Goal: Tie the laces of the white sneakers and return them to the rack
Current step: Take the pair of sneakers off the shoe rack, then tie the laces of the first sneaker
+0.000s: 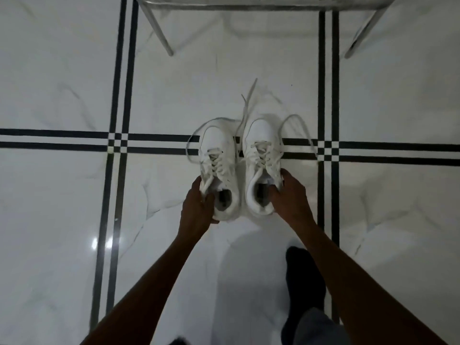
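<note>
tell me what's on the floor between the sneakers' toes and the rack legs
In the head view, only loose lace ends trail from the white sneakers toward the rack; beyond them the floor is bare tile.

FLOOR: open tile (62, 83) left and right of the sneakers (239, 165) | AHEAD: bare floor up to the rack (254, 7), its legs at either side | OBSTACLES: loose laces (298, 128) sprawled around both toes; dark-socked foot (305, 277) near the heels
</note>
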A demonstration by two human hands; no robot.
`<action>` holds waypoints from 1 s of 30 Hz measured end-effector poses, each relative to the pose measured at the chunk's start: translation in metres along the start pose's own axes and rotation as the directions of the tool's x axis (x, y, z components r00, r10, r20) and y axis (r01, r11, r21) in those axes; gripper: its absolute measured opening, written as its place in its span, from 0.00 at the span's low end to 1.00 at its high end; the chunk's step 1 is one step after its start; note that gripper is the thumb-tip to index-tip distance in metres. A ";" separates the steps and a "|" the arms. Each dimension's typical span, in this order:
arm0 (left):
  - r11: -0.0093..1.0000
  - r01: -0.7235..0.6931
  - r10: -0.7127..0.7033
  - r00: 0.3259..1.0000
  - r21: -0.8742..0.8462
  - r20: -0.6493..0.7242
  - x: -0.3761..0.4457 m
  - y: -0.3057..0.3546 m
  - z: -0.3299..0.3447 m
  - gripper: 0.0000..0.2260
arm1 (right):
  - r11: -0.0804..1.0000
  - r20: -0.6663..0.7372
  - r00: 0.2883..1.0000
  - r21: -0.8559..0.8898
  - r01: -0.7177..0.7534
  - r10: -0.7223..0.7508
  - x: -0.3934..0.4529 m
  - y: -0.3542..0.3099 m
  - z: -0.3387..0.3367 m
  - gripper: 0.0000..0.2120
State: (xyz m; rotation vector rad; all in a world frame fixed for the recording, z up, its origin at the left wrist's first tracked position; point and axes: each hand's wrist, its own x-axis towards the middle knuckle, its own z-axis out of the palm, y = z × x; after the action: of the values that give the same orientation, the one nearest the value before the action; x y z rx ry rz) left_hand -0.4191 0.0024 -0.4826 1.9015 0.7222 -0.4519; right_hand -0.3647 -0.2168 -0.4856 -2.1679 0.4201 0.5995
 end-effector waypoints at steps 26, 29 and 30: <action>0.929 -0.367 0.366 0.879 0.055 -0.305 0.046 0.025 -0.008 0.11 | 0.930 0.015 0.952 -0.211 0.302 -0.306 0.016 -0.093 0.056 0.05; 0.919 -0.392 0.390 0.880 0.049 -0.271 0.035 0.024 -0.020 0.14 | 0.922 0.041 0.932 -0.136 0.362 -0.359 0.006 -0.090 0.054 0.04; 0.921 -0.387 0.385 0.887 0.044 -0.256 0.030 0.024 -0.025 0.14 | 0.917 0.029 0.922 -0.103 0.386 -0.385 0.001 -0.088 0.054 0.02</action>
State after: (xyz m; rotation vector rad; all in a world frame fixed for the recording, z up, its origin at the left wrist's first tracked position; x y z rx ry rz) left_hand -0.3808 0.0261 -0.4734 2.0567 0.4871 0.0550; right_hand -0.3355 -0.1209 -0.4596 -2.2654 -0.0522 0.4152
